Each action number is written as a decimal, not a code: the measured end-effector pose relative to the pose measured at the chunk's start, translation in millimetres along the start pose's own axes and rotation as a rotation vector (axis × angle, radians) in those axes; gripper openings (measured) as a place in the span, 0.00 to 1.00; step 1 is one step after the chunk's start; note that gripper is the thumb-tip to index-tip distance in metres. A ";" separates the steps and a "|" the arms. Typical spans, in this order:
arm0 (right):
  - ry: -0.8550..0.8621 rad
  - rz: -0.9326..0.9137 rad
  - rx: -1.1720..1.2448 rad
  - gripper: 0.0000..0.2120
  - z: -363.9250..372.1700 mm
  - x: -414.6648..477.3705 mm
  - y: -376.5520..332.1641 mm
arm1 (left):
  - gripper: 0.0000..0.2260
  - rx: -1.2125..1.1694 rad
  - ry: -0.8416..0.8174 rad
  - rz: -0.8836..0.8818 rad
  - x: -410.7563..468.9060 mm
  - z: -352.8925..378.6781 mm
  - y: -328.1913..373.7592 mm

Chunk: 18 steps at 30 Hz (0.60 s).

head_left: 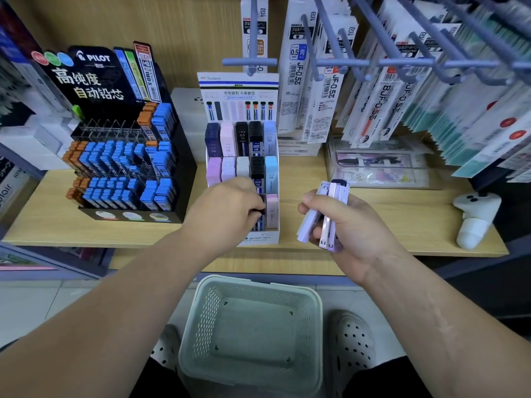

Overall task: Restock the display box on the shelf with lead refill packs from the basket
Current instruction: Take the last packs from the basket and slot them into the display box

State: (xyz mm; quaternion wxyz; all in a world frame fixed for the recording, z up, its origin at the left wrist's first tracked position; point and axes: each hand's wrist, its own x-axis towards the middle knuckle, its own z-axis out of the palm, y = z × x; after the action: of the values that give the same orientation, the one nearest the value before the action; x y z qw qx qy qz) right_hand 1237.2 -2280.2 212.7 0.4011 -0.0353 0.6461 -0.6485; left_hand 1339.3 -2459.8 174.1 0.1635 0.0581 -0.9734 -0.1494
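Packs (330, 208) in right hand (349, 228); left hand (227, 211) pinches black pack (261, 210) at box (260, 239).

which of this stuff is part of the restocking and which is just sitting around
In the job: white display box; black pack pinched by left hand; pale packs held in right hand; green basket.
Lying about: black Pilot stand; hanging refill packets; white object at the shelf's right end.

Back wall: light wood-grain panel (186, 30), far. Shelf board (416, 225): same pale wood, runs left to right. 2nd board (287, 267) sits just below it, nearer. Blue-grey peg hooks (402, 63) jut out at upper right. Floor (31, 305): pale grey tiles, near left. Light even, diffuse.
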 end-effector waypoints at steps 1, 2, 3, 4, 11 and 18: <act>-0.014 0.008 -0.001 0.02 0.4 -0.7 -0.3 | 0.05 0.018 -0.001 -0.009 0.2 1.2 0.9; -0.030 0.014 0.003 0.02 1.0 -1.4 -0.3 | 0.04 0.033 0.011 -0.013 0.5 2.0 1.5; -0.047 0.019 0.012 0.02 1.5 -2.2 -0.4 | 0.04 0.041 0.015 -0.024 1.2 2.0 2.1; -0.063 0.022 0.025 0.02 2.3 -2.9 -0.7 | 0.04 0.036 0.017 -0.042 1.8 1.4 2.7; -0.115 -0.014 0.070 0.04 7.2 -4.2 -1.0 | 0.07 -0.873 0.027 -0.576 7.0 -18.2 41.8; -0.247 -0.016 -0.066 0.05 11.9 0.1 7.8 | 0.05 -1.100 -0.008 -0.652 9.2 -15.4 54.0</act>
State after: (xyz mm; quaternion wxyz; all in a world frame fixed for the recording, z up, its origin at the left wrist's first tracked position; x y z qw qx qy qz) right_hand 1247.5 -2288.6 207.9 0.4712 -0.1333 0.6124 -0.6207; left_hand 1332.3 -2414.3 207.5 0.1118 0.2581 -0.6874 -0.6695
